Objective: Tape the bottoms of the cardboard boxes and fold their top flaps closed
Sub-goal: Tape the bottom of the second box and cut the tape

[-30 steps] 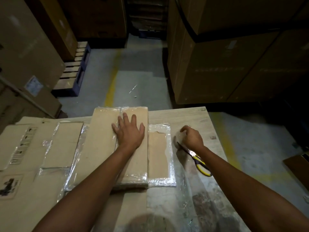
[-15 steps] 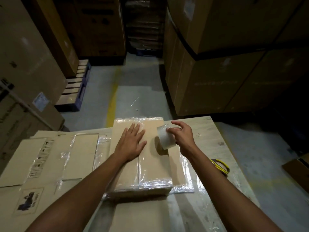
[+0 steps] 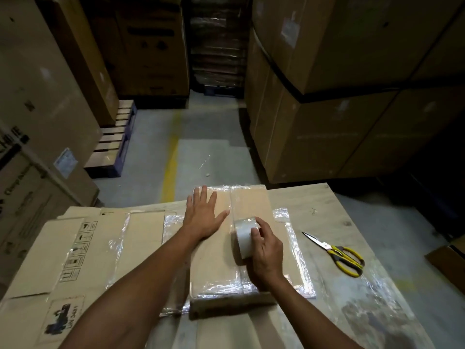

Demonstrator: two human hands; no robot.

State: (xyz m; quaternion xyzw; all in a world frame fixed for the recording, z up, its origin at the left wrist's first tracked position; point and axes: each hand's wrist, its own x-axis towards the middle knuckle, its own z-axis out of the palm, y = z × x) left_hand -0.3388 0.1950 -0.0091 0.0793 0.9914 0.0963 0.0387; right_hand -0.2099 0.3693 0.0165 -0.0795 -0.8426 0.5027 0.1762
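1. Cardboard box [image 3: 214, 268]: lies flat at the middle of the table [image 3: 314, 205], its far edge at the table's far edge. Clear tape shines along its centre seam and around its borders.
2. Left hand [image 3: 201, 217]: palm down on the far left part of the box, fingers straight and spread, thumb pointing toward the seam. It grips nothing.
3. Right hand [image 3: 266, 250]: fingers and thumb curled round a tape roll [image 3: 242, 235], index finger over the top of it.
4. Tape roll: clear, standing on edge on the box's seam, near mid-length, just beside the left thumb.
5. Scissors [image 3: 337, 253]: yellow handles, lying on the table to the right of the box, apart from both hands, blades pointing away and left.
6. Flattened cartons [image 3: 83, 248]: spread over the left of the table, printed with handling symbols, strips of clear tape on them.
7. Large cartons [image 3: 327, 122]: stacked on the floor beyond the table, right side.
8. Pallet [image 3: 113, 144]: on the floor, far left.
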